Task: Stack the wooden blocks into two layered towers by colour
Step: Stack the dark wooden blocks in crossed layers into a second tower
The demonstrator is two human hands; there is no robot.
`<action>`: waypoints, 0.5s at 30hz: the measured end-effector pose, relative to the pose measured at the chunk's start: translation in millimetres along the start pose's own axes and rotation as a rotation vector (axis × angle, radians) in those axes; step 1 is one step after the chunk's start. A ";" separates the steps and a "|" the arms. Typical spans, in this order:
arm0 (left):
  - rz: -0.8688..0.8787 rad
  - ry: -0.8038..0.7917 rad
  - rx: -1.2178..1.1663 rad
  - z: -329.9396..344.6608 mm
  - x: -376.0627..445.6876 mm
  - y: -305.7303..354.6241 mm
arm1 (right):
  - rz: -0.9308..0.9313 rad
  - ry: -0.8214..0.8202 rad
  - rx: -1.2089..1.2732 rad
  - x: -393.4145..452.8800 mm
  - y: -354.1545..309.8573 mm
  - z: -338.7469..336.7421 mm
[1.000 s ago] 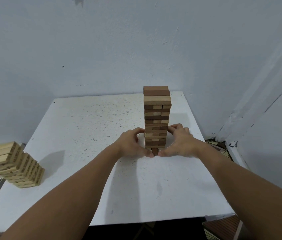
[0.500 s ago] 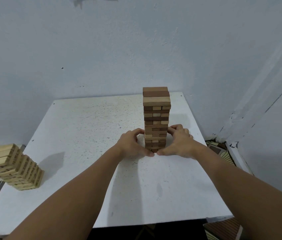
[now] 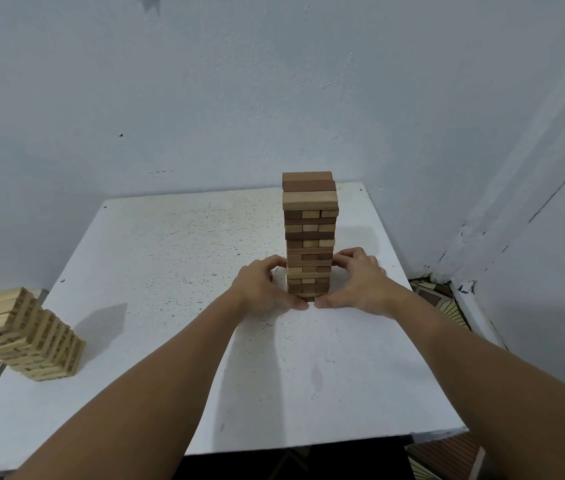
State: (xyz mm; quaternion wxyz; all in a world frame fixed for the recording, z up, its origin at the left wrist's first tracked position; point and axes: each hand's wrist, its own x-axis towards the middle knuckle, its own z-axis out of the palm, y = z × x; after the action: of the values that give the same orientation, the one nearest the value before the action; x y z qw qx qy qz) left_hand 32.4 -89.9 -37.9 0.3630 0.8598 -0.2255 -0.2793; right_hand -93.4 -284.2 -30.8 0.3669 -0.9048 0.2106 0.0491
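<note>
Blocks: pale tower [image 3: 28, 337] stands at the bench's [image 3: 156, 375] left edge, leaning. Left hand [image 3: 267, 289] and right hand [image 3: 357, 285] cup the brown tower's [image 3: 310, 237] base at bench centre-right, fingers [image 3: 275, 263] curled against its sides, thumbs near-touching in front. Judgement: squaring step; press evenly from both sides, low, slowly, as the tall stack could topple.

Tower [image 3: 310, 233] my hands cup: mixed dark brown/tan blocks. Side stack [image 3: 28, 341]: pale wood. Table [image 3: 170, 258]: white, black-speckled. Wall [image 3: 204, 98]: pale blue.
</note>
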 end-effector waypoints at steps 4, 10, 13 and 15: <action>-0.010 -0.008 -0.013 -0.5 -0.4 0.9 | 0.000 0.028 -0.029 -1.3 -2.5 2.8; -0.021 -0.006 -0.010 -0.1 -1.8 4.1 | 0.009 0.039 -0.035 -2.7 -4.4 3.3; -0.035 -0.010 -0.013 -0.9 -2.8 5.0 | 0.009 0.038 -0.042 -2.4 -5.4 3.3; -0.039 -0.011 -0.018 -0.7 -2.7 4.8 | 0.009 0.039 -0.038 -2.3 -5.6 3.3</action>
State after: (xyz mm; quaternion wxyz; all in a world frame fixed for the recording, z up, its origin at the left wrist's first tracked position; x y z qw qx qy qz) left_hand 29.9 -91.1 -33.0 0.3639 0.8593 -0.2081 -0.2931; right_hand -92.8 -277.6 -29.0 0.3451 -0.9115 0.2206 0.0372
